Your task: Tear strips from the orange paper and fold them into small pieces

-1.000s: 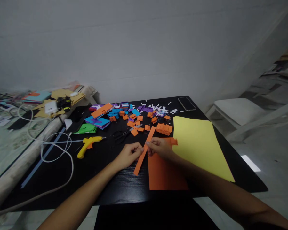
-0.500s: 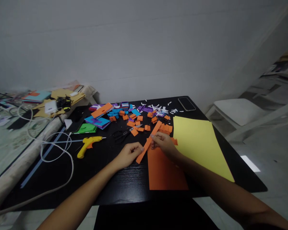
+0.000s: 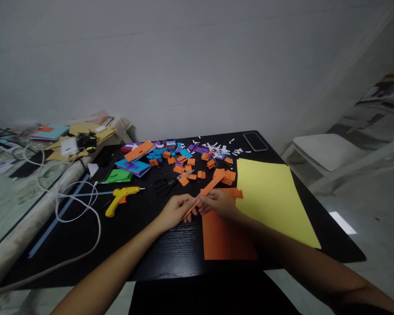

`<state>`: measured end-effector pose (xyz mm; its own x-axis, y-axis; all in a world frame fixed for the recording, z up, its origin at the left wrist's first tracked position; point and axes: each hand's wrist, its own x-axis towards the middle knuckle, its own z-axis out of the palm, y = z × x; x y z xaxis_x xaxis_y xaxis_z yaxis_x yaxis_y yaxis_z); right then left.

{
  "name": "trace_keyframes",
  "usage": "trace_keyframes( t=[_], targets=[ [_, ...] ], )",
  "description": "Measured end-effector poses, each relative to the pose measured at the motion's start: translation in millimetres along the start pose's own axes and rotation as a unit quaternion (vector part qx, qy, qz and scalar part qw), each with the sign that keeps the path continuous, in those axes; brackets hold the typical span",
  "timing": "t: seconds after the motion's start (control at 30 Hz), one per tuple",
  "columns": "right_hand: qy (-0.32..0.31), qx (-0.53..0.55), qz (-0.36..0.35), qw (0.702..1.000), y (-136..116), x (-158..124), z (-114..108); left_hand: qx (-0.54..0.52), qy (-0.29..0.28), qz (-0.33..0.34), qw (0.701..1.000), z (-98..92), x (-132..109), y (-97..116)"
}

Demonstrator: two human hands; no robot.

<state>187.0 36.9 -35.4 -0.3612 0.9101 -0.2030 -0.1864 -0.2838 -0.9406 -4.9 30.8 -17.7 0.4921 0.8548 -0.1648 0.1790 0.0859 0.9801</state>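
Note:
A long orange paper strip (image 3: 211,185) slants between my two hands, its far end reaching toward a pile of small folded orange pieces (image 3: 229,176). My left hand (image 3: 177,210) pinches the strip near its lower end, thumb on top. Close beside it, my right hand (image 3: 216,203) is closed on the same strip a little higher up. Under my right hand and forearm lies an orange paper sheet (image 3: 228,240), partly covered. A small folded orange piece (image 3: 238,193) rests at that sheet's upper right corner.
Yellow sheets (image 3: 272,197) lie to the right, with a phone (image 3: 255,142) behind them. On the left are a yellow glue gun (image 3: 121,199), black-handled scissors (image 3: 164,186), green paper (image 3: 118,176) and a looping white cable (image 3: 96,214). White scraps (image 3: 216,151) litter the back.
My right hand has slid down and left along the strip, close to my left hand. The strip has tilted flatter, and the fingers of both hands have closed in on it.

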Motion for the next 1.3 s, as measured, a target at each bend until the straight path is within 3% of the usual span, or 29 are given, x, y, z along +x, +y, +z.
trace_keyframes(
  t=[0.13, 0.47, 0.97, 1.3],
  targets=[
    [0.025, 0.001, -0.013, 1.000, 0.1, 0.5, -1.4, 0.007, 0.011, 0.016, 1.000, -1.1, 0.8, -0.4],
    [0.019, 0.001, -0.028, 0.999, -4.0, -1.0, 0.0, 0.024, 0.034, 0.015, 0.999, -1.4, 0.9, -0.3],
    [0.043, 0.006, -0.041, 0.998, -2.2, 0.6, -2.1, -0.031, 0.046, 0.007, 0.998, -2.9, 2.7, 5.1],
    [0.009, 0.017, -0.019, 1.000, 2.4, -1.2, 2.7, -0.024, 0.052, 0.013, 0.998, -2.1, 1.3, 1.8]
  ],
)
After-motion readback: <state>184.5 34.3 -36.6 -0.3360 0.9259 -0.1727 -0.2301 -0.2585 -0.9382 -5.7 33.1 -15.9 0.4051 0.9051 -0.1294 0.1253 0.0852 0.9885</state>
